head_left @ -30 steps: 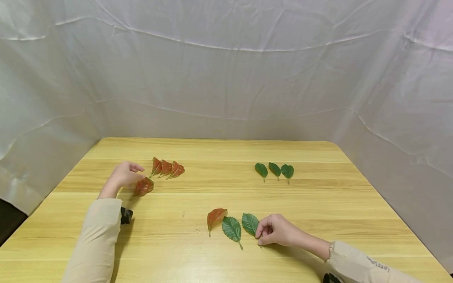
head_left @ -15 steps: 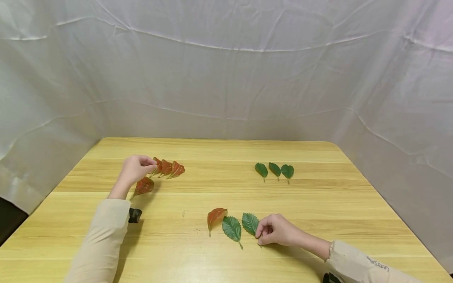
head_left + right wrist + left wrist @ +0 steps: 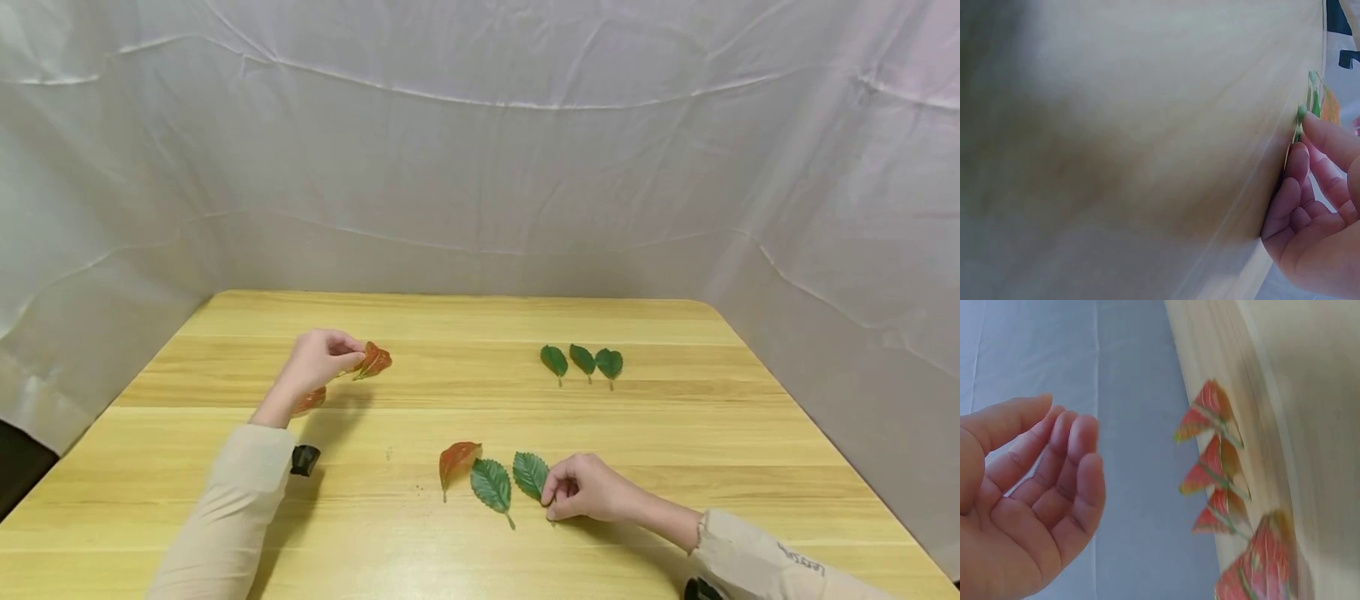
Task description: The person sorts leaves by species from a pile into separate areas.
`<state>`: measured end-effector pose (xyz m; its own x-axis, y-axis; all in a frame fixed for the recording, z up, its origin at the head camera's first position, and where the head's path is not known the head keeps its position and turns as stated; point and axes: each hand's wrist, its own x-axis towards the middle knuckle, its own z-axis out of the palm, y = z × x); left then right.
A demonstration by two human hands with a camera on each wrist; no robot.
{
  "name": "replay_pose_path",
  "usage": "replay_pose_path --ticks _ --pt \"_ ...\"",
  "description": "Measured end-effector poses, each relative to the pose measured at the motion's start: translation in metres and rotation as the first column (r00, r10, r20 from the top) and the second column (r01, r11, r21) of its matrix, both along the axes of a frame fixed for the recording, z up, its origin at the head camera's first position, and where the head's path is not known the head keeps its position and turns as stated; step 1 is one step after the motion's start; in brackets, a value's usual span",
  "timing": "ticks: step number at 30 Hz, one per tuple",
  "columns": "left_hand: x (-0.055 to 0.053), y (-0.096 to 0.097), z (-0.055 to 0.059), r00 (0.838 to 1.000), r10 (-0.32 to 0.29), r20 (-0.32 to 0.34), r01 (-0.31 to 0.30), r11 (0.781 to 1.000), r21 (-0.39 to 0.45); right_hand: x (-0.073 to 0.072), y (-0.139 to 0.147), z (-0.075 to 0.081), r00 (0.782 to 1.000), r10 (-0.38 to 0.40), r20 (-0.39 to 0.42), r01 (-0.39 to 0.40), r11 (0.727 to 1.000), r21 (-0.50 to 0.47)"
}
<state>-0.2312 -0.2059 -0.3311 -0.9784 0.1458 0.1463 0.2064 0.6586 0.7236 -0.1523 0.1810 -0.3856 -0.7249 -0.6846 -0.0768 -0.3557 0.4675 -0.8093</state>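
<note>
My left hand [image 3: 322, 367] is raised over the row of red leaves [image 3: 377, 359] at the left, overlapping part of it in the head view. Its fingers are loosely bent with nothing between them; in the left wrist view three red leaves [image 3: 1210, 409] line up beside a larger red leaf [image 3: 1266, 559]. That nearer red leaf [image 3: 311, 402] shows partly behind the wrist. My right hand [image 3: 592, 490] rests on the table at the front, thumb and index finger pinching the stem end of a green leaf [image 3: 530, 474]. Beside it lie another green leaf [image 3: 491, 484] and a red leaf [image 3: 456, 461].
Three small green leaves [image 3: 582, 359] lie in a row at the back right of the wooden table [image 3: 465, 392]. Pale cloth [image 3: 480, 183] hangs behind the table and along both sides.
My left hand has moved away from the nearer red leaf, up and rightward along the red row, covering more of it. The right hand and the leaves have stayed in place.
</note>
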Motion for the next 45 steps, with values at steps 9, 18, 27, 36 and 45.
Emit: replay_pose_path --ticks 9,18,27,36,45 --pt "0.003 0.027 -0.006 0.995 -0.100 0.003 0.100 0.995 -0.010 0.000 0.000 -0.001 1.000 0.012 -0.004 -0.012 1.000 -0.013" --pt "0.008 0.044 -0.007 0.989 -0.147 -0.007 0.147 0.988 -0.037 0.000 0.001 -0.002 1.000 0.006 0.007 -0.006 1.000 -0.009" --pt "0.017 0.066 -0.012 0.967 -0.255 0.003 0.255 0.967 -0.021 0.001 0.001 0.000 1.000 0.000 0.013 0.000 1.000 -0.007" --pt "0.024 0.082 -0.012 0.935 -0.355 0.008 0.355 0.935 -0.012 0.001 0.000 0.001 1.000 0.009 0.006 -0.009 1.000 -0.006" --pt "0.026 0.094 -0.020 0.858 -0.510 0.058 0.513 0.857 -0.054 0.001 0.000 0.001 1.000 0.012 0.020 -0.012 1.000 -0.012"
